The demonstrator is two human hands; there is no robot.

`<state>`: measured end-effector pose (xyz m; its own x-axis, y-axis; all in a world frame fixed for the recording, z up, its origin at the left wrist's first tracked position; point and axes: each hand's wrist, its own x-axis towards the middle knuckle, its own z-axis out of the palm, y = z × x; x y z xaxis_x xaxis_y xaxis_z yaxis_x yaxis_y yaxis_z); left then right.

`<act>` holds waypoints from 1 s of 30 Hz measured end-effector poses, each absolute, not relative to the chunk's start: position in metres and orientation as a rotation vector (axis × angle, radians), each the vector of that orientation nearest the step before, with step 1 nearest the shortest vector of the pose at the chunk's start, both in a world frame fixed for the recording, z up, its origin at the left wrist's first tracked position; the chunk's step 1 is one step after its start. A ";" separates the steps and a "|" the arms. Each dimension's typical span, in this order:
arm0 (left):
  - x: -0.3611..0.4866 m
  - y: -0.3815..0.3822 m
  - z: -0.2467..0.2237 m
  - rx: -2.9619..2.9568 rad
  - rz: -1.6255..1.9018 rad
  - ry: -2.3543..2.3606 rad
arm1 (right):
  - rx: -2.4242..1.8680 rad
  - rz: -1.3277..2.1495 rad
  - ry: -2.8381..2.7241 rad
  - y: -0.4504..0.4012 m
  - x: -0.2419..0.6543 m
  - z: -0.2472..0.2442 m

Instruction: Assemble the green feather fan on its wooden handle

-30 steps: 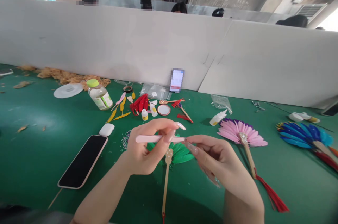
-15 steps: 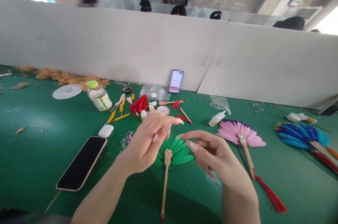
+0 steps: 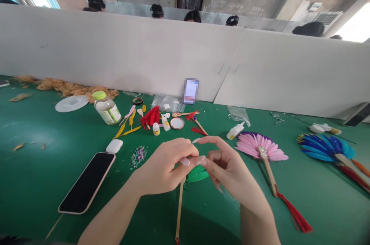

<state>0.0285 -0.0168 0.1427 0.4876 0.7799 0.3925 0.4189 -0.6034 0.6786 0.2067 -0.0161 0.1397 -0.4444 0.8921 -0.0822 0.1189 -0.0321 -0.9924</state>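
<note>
My left hand [image 3: 170, 166] is curled, its thumb and fingers bent together. Its fingertips meet those of my right hand [image 3: 227, 168], whose thumb and index finger close around the left fingertips. Anything held between them is too small or hidden to make out. Just beneath both hands lies a fan of green feathers [image 3: 198, 174] with a thin wooden handle [image 3: 179, 210]. My hands cover most of its feathers and its decorated centre. Left of my left hand is a scatter of small glittery beads or sequins [image 3: 139, 156].
A pink feather fan [image 3: 261, 146] and a blue one [image 3: 323, 148] lie at right. Behind my hands are glue bottles [image 3: 165, 123], red feathers [image 3: 150, 117] and a small round dish [image 3: 177, 123]. A phone [image 3: 88, 183] and a jar [image 3: 107, 109] stand left. A white partition [image 3: 130, 52] borders the table.
My hands have come together; the left index finger, stretched out before, is now bent against my right fingertips. The view has tilted slightly upward. The green fan is more covered.
</note>
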 end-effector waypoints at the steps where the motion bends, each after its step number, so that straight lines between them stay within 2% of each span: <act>1: 0.028 -0.017 0.143 2.200 0.945 0.933 | -1.062 1.574 -1.623 -0.017 0.207 0.141; 5: 0.025 -0.017 0.146 1.952 0.910 0.795 | -1.000 1.701 -1.634 -0.021 0.208 0.146; 15: 0.030 -0.014 0.139 1.396 0.860 0.659 | -0.920 1.761 -1.538 -0.022 0.207 0.148; 21: 0.026 -0.014 0.145 1.403 0.970 0.762 | -0.909 1.761 -1.485 -0.021 0.207 0.148; 30: 0.029 -0.021 0.146 1.718 0.878 0.902 | -0.956 1.706 -1.500 -0.019 0.205 0.143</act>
<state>0.0285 -0.0207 0.1460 0.4651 0.8725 0.1500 0.1734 -0.2559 0.9510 0.2051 -0.0194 0.1433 -0.5120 0.8536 -0.0963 -0.0134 -0.1201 -0.9927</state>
